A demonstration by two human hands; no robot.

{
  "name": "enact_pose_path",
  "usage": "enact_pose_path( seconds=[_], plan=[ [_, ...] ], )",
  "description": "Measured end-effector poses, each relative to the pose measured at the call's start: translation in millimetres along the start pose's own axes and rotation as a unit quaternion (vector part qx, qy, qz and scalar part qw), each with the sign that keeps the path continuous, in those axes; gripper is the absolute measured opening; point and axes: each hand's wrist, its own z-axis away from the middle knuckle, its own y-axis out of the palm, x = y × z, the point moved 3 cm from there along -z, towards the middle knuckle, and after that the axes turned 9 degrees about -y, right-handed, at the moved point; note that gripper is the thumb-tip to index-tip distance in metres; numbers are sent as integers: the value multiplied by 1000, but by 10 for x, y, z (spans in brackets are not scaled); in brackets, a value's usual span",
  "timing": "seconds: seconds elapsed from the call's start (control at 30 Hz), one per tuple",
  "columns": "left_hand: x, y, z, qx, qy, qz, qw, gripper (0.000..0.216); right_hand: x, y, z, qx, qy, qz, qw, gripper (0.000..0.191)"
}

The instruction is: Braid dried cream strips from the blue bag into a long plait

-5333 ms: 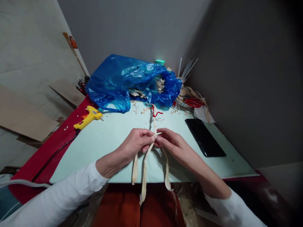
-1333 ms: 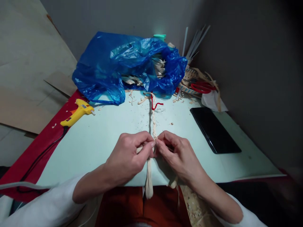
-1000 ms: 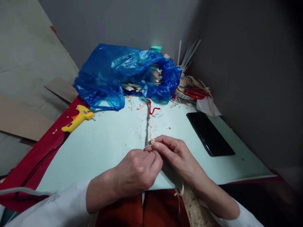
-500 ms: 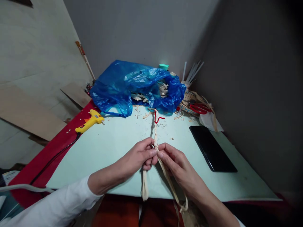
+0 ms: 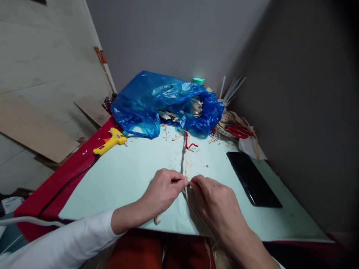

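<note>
A thin pale braid (image 5: 187,160) of flat fibre strands runs toward me over the light green table cover. Red cord (image 5: 187,142) is tied near its far end. My left hand (image 5: 165,188) is closed, thumb and fingertips pinching the strands at the braid's near end. Close beside it, my right hand (image 5: 214,200) is closed too, pinching strands at the same spot. One loose strand (image 5: 187,196) drops between the hands. A strand end (image 5: 157,219) shows below my left wrist. The fingers partly hide how the strands cross.
A blue plastic bag (image 5: 168,102) with pale strips inside stands at the back. On the left lies a yellow glue gun (image 5: 110,141) with its cord. A black phone-like slab (image 5: 254,179) and red-handled scissors (image 5: 239,131) are at right, near white sticks (image 5: 232,89).
Both hands have shifted from holding the braid closely to pinching strands with fingertips. My right hand has turned its back upward. The strand bundle hanging below my left hand has swung left.
</note>
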Motion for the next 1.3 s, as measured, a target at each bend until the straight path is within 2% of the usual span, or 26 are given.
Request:
enact_pose_path(
  seconds=[0.1,0.3,0.47,0.67,0.73,0.83,0.93,0.97,1.07,1.13,1.23,1.3],
  plan=[
    [24,26,14,35,-20,65,997,30,138,0,17,-45,-32,132,990,20],
    [13,28,51,91,-47,138,985,36,437,11,31,-106,-28,210,972,25],
    [-1,37,65,115,-57,172,977,36,506,27,26,-136,-42,232,962,24],
    [11,33,55,115,-54,187,974,32,484,114,144,-133,-63,185,972,15],
    [11,18,47,108,-61,184,975,30,469,96,209,-143,-70,151,976,19],
    [-17,-6,39,106,-64,177,976,29,376,-44,264,-153,-71,24,985,27],
    [-51,-7,29,128,-51,184,973,29,171,-218,199,-157,14,-112,981,25],
    [-54,-5,25,135,-46,186,972,29,104,-232,148,-129,50,-152,979,25],
    [-37,-2,19,136,-32,176,974,25,-4,-118,-25,1,118,-271,955,29],
    [-15,-3,28,128,-21,172,976,22,-13,8,-106,47,135,-327,934,29],
    [14,-3,51,118,-18,204,972,14,-9,157,-151,51,137,-385,911,28],
    [25,-4,67,111,-21,235,965,20,-23,210,-146,50,138,-415,898,28]
  ],
)
